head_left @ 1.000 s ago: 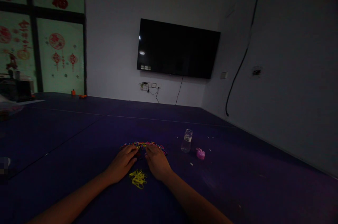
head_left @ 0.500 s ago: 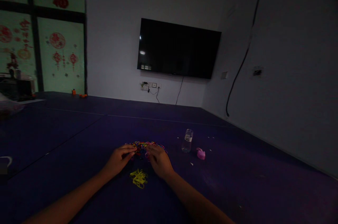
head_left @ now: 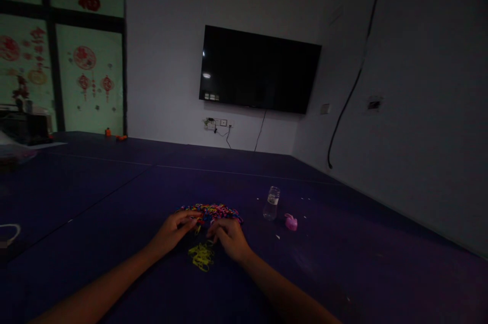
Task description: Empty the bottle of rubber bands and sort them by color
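A heap of small multicoloured rubber bands (head_left: 219, 211) lies on the dark purple surface, just beyond both hands. At its left front edge is my left hand (head_left: 173, 230), thumb and fingers closed together, with a yellow rubber band (head_left: 197, 231) hanging at the fingertips. My right hand (head_left: 231, 240) is at the heap's front right, fingers bent down in a pinch. A bit of yellow band shows just below those fingertips; what they grip is mostly hidden. Nearer to me, between my forearms, sits a separate pile of yellow rubber bands (head_left: 201, 257).
To the right stand a clear plastic bottle (head_left: 271, 204) and a small pink object (head_left: 291, 222). White scraps are scattered around them. A white loop (head_left: 13, 232) lies at the far left. Beyond are orange items (head_left: 121, 138) and a wall-mounted television (head_left: 259, 69).
My right hand has drawn back from the heap toward the yellow pile, its fingers now bent down. A yellow band has come into sight beneath my left fingertips.
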The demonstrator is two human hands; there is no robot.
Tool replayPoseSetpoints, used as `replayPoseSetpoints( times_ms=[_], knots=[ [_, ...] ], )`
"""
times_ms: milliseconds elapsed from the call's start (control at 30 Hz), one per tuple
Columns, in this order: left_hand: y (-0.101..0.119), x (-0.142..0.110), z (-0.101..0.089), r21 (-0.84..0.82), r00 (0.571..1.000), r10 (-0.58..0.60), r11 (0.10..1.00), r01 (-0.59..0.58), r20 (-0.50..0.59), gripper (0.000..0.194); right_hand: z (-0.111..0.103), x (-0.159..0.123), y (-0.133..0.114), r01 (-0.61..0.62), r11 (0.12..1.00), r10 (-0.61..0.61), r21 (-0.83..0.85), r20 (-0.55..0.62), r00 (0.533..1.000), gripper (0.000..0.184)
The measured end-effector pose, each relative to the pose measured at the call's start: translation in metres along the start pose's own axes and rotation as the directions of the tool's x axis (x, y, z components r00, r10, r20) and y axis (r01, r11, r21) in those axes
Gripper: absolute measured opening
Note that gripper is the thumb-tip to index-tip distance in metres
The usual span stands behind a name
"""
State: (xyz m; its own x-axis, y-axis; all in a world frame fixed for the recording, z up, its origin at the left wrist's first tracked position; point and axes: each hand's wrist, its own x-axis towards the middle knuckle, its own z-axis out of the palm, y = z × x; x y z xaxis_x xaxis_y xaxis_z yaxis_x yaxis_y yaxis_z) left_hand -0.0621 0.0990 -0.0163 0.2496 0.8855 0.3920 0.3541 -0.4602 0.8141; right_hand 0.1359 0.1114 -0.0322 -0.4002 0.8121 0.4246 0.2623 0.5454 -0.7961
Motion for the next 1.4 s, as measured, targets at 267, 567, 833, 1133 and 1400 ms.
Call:
replayPoseSetpoints(
  times_ms=[267,567,833,1133,1400],
  knots=[
    [-0.004,0.002,-0.001,0.006,0.985,-0.069,0.998,0.068,0.159,0.049,0.003,0.002,0.004,0.011,0.999,-0.011,-0.036,-0.005,1.000,0.034],
    [-0.005,-0.001,0.001,-0.049,0.964,-0.070,0.995,0.085,0.257,0.068,0.003,0.000,0.002,0.040,0.994,-0.031,-0.100,0.086,0.996,0.029],
    [-0.009,0.005,0.000,0.348,0.974,0.216,0.920,-0.178,-0.074,0.020,0.001,0.004,-0.006,0.234,0.870,-0.205,-0.434,0.113,0.972,0.030],
    [-0.019,0.003,0.008,0.595,0.965,0.259,0.771,-0.228,0.035,0.024,0.007,0.003,-0.003,0.229,0.690,-0.070,-0.686,0.253,0.965,0.042],
    [-0.019,0.005,0.007,0.608,0.971,0.240,0.768,-0.201,0.017,0.028,0.008,0.003,-0.004,0.220,0.696,-0.098,-0.684,0.213,0.972,0.038]
  ],
)
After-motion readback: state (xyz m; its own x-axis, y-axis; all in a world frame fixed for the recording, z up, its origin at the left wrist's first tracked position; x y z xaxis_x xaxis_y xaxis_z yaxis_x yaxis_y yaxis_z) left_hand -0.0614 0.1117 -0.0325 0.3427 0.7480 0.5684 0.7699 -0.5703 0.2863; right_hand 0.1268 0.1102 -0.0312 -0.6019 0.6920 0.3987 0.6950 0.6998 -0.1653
